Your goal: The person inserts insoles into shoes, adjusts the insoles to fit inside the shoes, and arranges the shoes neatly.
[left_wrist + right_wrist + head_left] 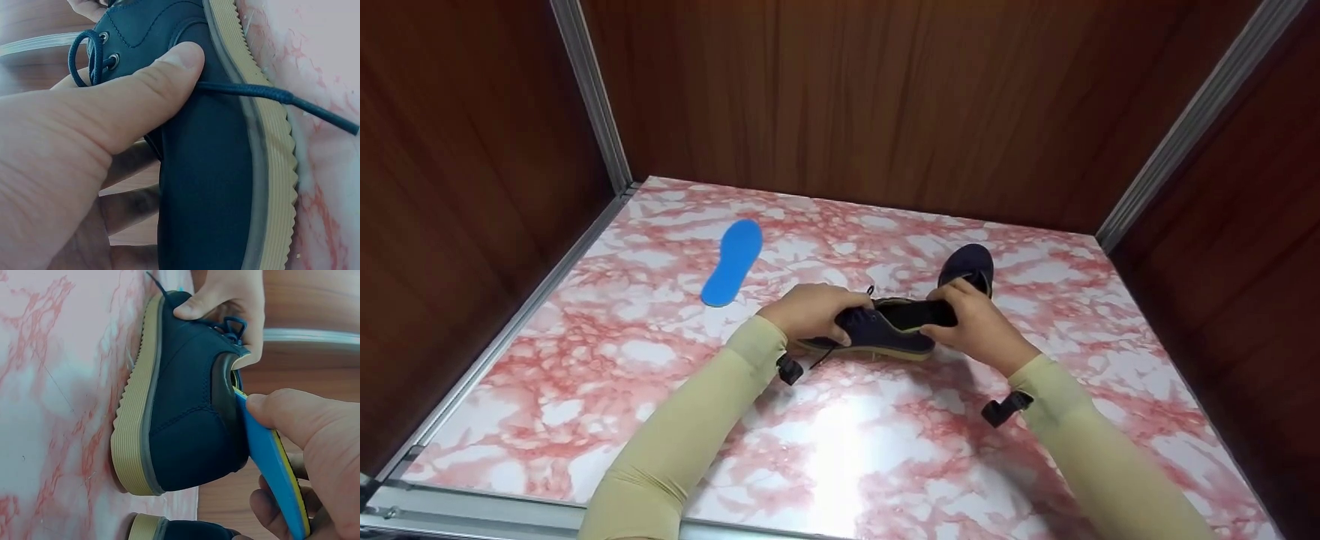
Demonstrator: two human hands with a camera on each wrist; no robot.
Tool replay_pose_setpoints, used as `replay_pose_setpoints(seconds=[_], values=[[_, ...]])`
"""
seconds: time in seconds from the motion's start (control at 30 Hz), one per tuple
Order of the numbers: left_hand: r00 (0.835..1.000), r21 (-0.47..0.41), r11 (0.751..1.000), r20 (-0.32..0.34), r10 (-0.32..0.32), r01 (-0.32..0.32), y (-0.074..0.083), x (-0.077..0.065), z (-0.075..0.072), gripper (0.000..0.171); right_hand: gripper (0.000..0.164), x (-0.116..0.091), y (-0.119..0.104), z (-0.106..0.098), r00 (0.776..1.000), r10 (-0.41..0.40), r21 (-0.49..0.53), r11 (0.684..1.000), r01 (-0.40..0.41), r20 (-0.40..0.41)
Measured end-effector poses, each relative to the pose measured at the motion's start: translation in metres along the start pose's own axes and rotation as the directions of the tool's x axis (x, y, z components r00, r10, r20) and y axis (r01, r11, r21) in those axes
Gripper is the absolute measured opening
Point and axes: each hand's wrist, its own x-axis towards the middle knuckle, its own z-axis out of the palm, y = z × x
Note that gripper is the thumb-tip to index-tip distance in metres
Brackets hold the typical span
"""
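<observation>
A dark blue lace-up shoe [885, 335] with a ribbed tan sole stands on the tabletop, toe to the left. My left hand [814, 311] grips it across the toe and lacing, thumb on the near side. A loose lace end [259, 93] sticks out past that thumb in the left wrist view. With my right hand [982, 328] I pinch an insole [267, 455], black on top and blue beneath, by its heel part. Its front part enters the shoe's opening, and the tip is hidden inside.
A second dark shoe [969, 262] sits just beyond my right hand. Another insole [735, 259], blue side up, lies at the back left. Wood-look panels [847, 105] enclose the back and sides of the red-and-white marbled tabletop [622, 375].
</observation>
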Motion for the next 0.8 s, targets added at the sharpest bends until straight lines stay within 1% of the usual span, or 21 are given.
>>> replay_pose_setpoints(seconds=[0.53,0.8], values=[[1.0,0.028,1.0,-0.003,0.001,-0.001,0.0004,-0.0003,0.003,0.065,0.047,0.0017,0.0032,0.0057,1.0,-0.02,0.008,1.0,0.02,-0.009],[1.0,0.03,1.0,-0.002,-0.004,0.004,0.0004,0.001,0.0014,0.065,0.049,0.0031,0.0014,0.0053,1.0,-0.009,0.012,1.0,0.009,-0.005]])
